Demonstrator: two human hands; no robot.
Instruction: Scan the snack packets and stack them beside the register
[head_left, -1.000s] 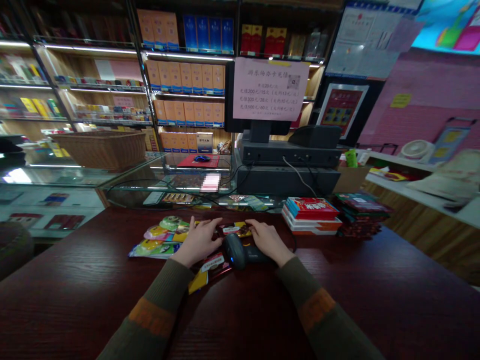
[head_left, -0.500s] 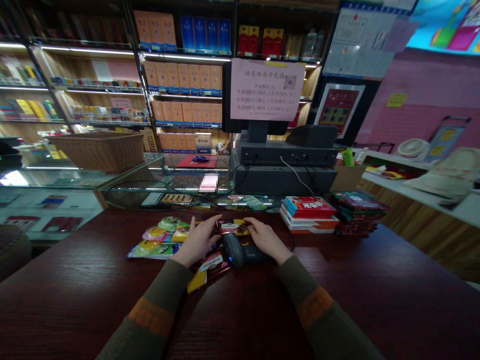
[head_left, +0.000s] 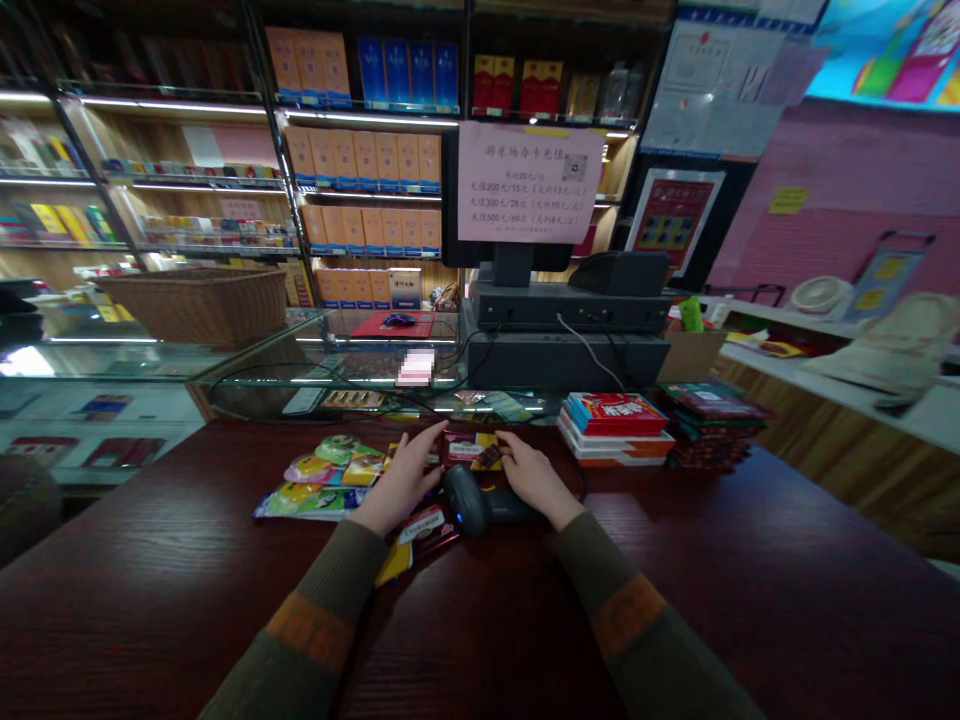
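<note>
My right hand pinches the right end of a dark red and yellow chocolate bar lying on the brown counter. At the bar's other end is my left hand, its fingers apart; whether they touch the wrapper is hard to see. A black barcode scanner with a small blue light rests between my hands, just in front of the bar. Partly under my left wrist lies a second chocolate bar, tilted. Colourful snack bags spread out left of my left hand.
Red and white boxes are stacked to the right, beside a pile of dark packets. Behind the counter stand a cash register with a paper sign, and a wicker basket. A cable runs near the scanner.
The chocolate bar has shifted slightly right with my right hand. My left hand has moved a little right too, and more of the wrapper shows between them. The scanner stays put.
</note>
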